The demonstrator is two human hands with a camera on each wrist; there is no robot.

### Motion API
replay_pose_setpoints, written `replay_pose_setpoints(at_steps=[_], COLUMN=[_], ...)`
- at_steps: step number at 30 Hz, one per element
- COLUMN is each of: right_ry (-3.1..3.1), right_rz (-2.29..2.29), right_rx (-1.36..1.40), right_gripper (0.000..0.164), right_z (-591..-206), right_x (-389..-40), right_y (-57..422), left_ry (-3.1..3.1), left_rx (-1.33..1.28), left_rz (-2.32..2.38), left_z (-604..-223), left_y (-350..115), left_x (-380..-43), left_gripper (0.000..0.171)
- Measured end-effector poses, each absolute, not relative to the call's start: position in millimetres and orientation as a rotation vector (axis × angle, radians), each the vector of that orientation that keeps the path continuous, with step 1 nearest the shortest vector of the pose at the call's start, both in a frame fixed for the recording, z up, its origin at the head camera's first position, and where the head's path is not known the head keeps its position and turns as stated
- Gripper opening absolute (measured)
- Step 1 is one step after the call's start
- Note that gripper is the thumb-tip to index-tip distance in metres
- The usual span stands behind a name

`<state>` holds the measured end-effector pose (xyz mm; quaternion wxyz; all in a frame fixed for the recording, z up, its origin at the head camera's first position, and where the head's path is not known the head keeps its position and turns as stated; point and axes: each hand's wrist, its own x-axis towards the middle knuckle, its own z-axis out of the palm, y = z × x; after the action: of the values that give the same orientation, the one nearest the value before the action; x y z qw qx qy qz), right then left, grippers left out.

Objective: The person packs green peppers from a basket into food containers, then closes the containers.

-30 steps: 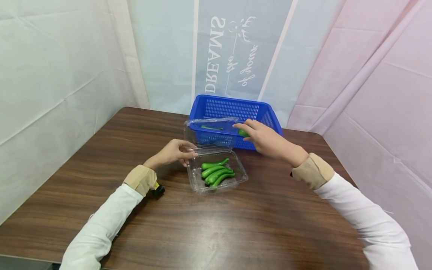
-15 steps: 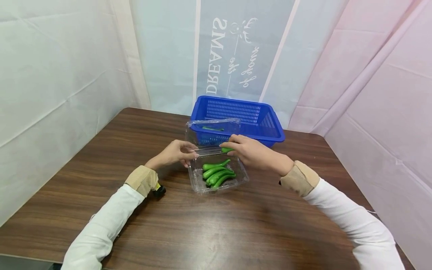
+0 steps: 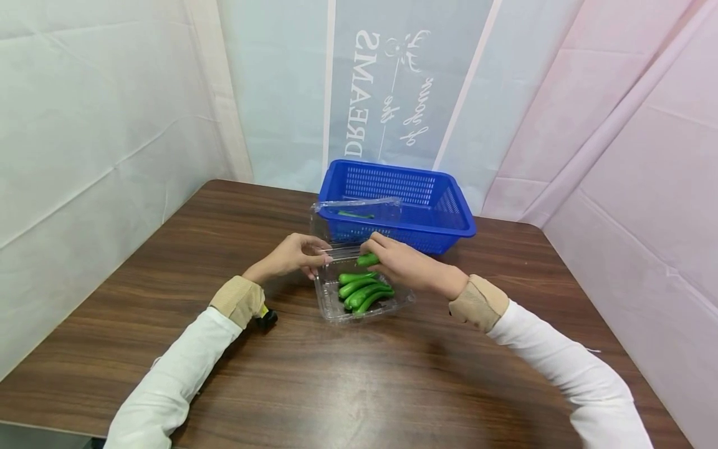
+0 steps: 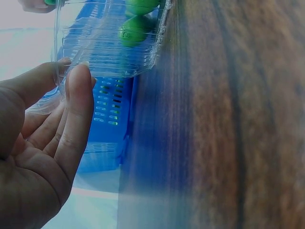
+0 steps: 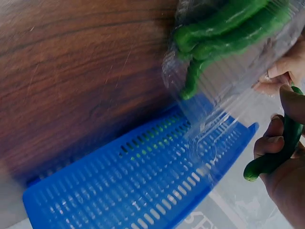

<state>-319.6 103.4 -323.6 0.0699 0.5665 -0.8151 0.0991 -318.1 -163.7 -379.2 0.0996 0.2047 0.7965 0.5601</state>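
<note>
At the far left hangs a pale cloth wall (image 3: pixel 106 118), with the brown wood-grain table (image 3: pixel 140 280) running below it and on across to the right. A white left sleeve (image 3: pixel 174 374) reaches in from the near edge and ends in a tan wrist wrap (image 3: pixel 235 300); the small black-and-yellow thing (image 3: pixel 266 318) by that wrap is partly hidden, so I can't say what it is. The left hand (image 3: pixel 291 254) has its thumb and fingers clamped on the left edge of a clear plastic box (image 3: pixel 331 305), near the hinge. Inside the box, several green peppers (image 3: pixel 367 294) lie side by side, and its clear lid (image 3: pixel 359 202) stands up at the back, in front of part of a blue basket (image 3: pixel 432 234). Through the lid another green pepper (image 3: pixel 356 215) shows in the basket. Behind hangs a grey-blue cloth panel (image 3: pixel 404 81) with mirrored white lettering. Coming in from the right, the right hand (image 3: pixel 401 262) pinches a curved pepper (image 3: pixel 367 259) between thumb and fingers, holding it above the back of the box; the right wrist view shows its tip poking out beyond the grip. Farther right come a second tan wrap (image 3: pixel 479 302), a white right sleeve (image 3: pixel 561 355) and a pinkish cloth wall (image 3: pixel 634 187).
</note>
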Motion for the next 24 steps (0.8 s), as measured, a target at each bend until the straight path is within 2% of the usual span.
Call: replay_pose_setpoints(at_steps=[6, 10, 24], right_ry=[-2.361, -2.283, -2.333], right_rz=[0.266, 0.168, -0.01], right_rx=[1.762, 1.757, 1.775], right_gripper=[0.026, 0.022, 0.029], right_z=[-328, -331, -338], right_x=[-317, -316, -313], right_y=[95, 90, 85], left_ry=[2.337, 2.365, 2.377], left_rx=[0.589, 0.59, 0.58], left_rz=[1.652, 1.636, 1.641], left_z=[-368, -377, -379], left_y=[-161, -163, -163], left_x=[-311, -317, -318], left_gripper=[0.042, 0.044, 0.045])
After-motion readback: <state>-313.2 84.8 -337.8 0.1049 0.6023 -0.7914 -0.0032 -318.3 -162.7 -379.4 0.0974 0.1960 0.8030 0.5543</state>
